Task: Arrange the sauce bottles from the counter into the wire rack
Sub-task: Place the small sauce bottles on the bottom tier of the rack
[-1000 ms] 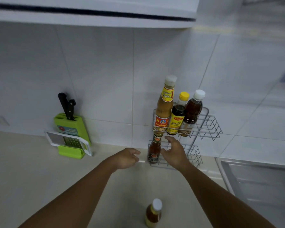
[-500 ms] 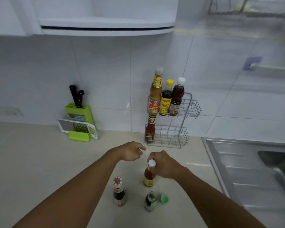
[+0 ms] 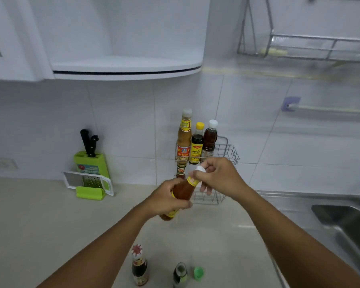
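Both hands hold an orange-red sauce bottle (image 3: 183,191) tilted in the air in front of the wire rack (image 3: 229,151). My left hand (image 3: 166,199) grips its body; my right hand (image 3: 218,176) is closed around its white cap and neck. The rack's upper shelf carries three bottles: a tall tan one (image 3: 184,140), a dark one with a yellow cap (image 3: 196,145) and a brown one with a white cap (image 3: 210,138). A small red bottle (image 3: 180,171) stands on the lower shelf, mostly hidden. On the counter near me stand a dark bottle with a red-white cap (image 3: 139,267) and an uncapped dark bottle (image 3: 180,274).
A loose green cap (image 3: 199,272) lies beside the uncapped bottle. A green knife block with a grater (image 3: 90,173) stands at the back left. The steel sink (image 3: 345,225) lies to the right. A curved white shelf (image 3: 127,68) hangs overhead.
The orange-red bottle has been lifted off the counter and tilted. My left hand has taken hold of its body while my right stays on the cap. The view has tilted upward.
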Demonstrator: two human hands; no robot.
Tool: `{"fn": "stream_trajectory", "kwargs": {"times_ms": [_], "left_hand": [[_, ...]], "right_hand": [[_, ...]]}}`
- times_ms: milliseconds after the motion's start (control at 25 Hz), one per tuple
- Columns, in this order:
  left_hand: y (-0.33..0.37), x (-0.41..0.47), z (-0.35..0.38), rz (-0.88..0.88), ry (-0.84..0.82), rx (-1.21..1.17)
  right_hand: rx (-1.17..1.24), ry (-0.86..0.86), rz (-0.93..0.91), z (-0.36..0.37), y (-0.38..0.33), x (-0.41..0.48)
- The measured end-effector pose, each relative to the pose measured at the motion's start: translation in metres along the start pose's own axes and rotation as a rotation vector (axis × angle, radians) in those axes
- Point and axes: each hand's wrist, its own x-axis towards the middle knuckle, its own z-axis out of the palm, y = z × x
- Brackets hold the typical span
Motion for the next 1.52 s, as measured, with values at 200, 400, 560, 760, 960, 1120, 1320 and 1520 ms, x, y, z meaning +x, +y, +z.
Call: {"fn": "stream_trajectory", "kwargs": {"times_ms": [200, 400, 560, 760, 960, 1120, 1320, 1520], "left_hand": [[0.044, 0.007, 0.000, -0.023, -0.302, -0.104], [0.049, 0.014, 0.024, 0.261, 0.460, 1.127], [0.066, 0.020, 0.014, -0.022, 0.047, 0.190], [0.069, 0.025, 0.010, -0.063, -0.223, 0.069], [0.067, 0.041, 0.041, 0.250, 0.516, 1.256], [0.058, 0.062, 0.036, 0.012, 0.374, 0.740], [0.009, 0.087, 0.007, -0.096, 0.030, 0.377], [-0.065, 0.118, -0.036, -0.429, 0.123, 0.458]], "right_hand": [[-0.396, -0.014, -0.252, -0.027, -0.022, 0.005], [-0.018, 0.114, 0.366, -0.019, -0.007, 0.010], [-0.131, 0.051, 0.054, -0.039, -0.015, 0.014], [-0.299, 0.016, -0.176, -0.042, -0.004, 0.022], [0.499, 0.017, 0.631, -0.031, 0.020, 0.030], [0.772, -0.084, 0.442, -0.013, 0.044, 0.030], [0.472, 0.074, 0.318, -0.003, 0.093, 0.047], [0.304, 0.319, 0.368, 0.010, 0.147, 0.069]]}}
